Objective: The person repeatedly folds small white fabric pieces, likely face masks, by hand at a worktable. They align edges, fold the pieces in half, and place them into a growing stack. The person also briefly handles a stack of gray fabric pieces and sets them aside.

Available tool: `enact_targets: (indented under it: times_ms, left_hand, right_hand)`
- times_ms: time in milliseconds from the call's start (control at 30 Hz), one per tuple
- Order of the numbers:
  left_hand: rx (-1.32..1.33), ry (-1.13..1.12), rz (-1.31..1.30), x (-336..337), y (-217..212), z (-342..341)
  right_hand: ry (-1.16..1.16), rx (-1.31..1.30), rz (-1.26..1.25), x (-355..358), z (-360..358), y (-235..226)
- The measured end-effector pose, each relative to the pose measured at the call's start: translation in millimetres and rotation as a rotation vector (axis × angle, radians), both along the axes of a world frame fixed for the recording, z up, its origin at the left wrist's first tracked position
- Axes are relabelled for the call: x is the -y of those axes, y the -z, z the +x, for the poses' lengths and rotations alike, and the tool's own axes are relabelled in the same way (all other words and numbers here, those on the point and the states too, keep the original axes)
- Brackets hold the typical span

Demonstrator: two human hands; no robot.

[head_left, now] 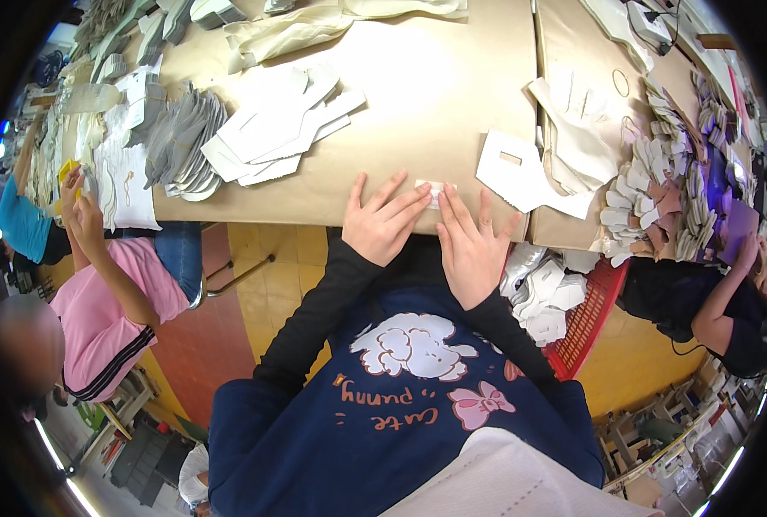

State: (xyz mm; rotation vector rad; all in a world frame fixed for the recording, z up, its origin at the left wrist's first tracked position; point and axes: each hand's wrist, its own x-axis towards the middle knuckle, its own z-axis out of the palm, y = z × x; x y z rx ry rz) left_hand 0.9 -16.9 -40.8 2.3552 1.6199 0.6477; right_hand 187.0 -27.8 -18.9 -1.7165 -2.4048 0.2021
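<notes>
Both of my hands lie at the near edge of the brown-covered table (452, 112). A small whitish rectangular piece (436, 187) lies flat between them, partly under my fingertips. My left hand (385, 220) has its fingers spread, with the index fingertip on the piece's left side. My right hand (476, 254) also has spread fingers, and its index fingertip rests on the right side of the piece. Neither hand grips anything. Just right of them is a flat white cut-out panel (521, 185) with a rectangular slot.
Stacked white cut pieces (288, 121) and grey pieces (189, 142) sit to the left. Cream pieces (577, 138) lie to the right. A red basket (586, 319) holds white pieces below the table edge. A person in pink (116, 297) works on the left, another person (719, 302) on the right.
</notes>
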Motion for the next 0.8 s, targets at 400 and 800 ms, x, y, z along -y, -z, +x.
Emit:
enact_targets:
  times_ms: [400, 800]
  left_hand:
    - [0.216, 0.036, 0.112, 5, 0, -12]
    - [0.771, -0.18, -0.188, -4, -37, -2]
  right_hand:
    - [0.375, -0.226, 0.13, -46, 70, -7]
    - [0.291, -0.607, -0.066, -49, 81, -40]
